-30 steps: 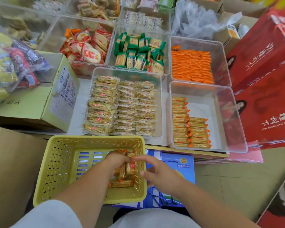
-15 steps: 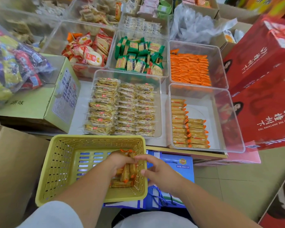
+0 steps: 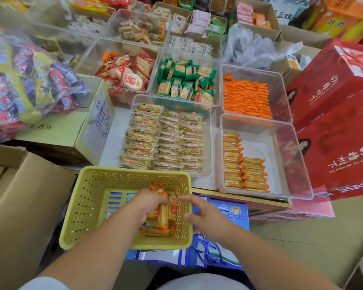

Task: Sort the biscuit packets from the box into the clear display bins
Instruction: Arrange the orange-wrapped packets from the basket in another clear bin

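A: Where are the biscuit packets (image 3: 162, 213) at this moment?

B: They are low inside the yellow basket (image 3: 92, 206), at its right side. The left hand (image 3: 148, 206) grips a bundle of them, standing on end, with its fingers curled around. A few loose packets (image 3: 155, 232) lie flat on the basket floor under the bundle.

A: And the right hand (image 3: 206, 219)?

B: It is just beside the bundle, over the right rim of the basket. Its fingers are straight and spread, and it holds nothing. I think the forefinger touches the top of the bundle, but the view is a little blurred there, so I am not sure.

A: Where should the bundle go?

B: I judge to the clear bin (image 3: 291, 164) at the near right. The same orange-ended packets stand there in 2 rows at its left side, and its right part is bare.

A: What can go wrong?

B: 1 hand holds many slippery packets. If the grip is loose, the outer ones can slide out over the rim and fall to the floor (image 3: 302, 237). Also, the basket rests on a blue box (image 3: 224, 210), so a wrist that catches the rim may tip it. And a hard drop can knock over the standing rows, or send a packet into the full bin (image 3: 209, 143) at the left.
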Demonstrator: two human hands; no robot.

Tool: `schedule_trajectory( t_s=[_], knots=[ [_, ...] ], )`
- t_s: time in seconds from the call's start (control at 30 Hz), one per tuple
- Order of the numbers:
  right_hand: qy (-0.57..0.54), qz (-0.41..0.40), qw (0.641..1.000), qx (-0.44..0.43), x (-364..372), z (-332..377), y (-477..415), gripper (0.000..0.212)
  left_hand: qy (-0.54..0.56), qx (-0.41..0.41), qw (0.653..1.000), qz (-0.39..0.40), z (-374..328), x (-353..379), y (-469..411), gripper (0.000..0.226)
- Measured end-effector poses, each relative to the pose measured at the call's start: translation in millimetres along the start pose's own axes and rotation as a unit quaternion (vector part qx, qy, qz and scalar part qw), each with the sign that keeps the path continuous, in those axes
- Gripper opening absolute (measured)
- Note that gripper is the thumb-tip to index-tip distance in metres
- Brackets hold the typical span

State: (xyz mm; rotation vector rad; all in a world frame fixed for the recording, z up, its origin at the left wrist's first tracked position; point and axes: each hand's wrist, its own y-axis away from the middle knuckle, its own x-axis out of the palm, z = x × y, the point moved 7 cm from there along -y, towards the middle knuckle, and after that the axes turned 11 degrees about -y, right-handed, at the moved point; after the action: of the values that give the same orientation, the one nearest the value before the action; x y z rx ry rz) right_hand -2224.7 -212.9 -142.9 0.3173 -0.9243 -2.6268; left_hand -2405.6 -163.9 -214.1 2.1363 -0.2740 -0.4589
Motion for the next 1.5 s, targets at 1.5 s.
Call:
schedule_trajectory(
  t_s=[1.5],
  knots=[
    [0.826, 0.241, 0.510, 0.014, 96, 21, -109, 0.032, 0.584, 0.202, 0.786, -0.020, 117, -83, 122, 0.051]
  ],
)
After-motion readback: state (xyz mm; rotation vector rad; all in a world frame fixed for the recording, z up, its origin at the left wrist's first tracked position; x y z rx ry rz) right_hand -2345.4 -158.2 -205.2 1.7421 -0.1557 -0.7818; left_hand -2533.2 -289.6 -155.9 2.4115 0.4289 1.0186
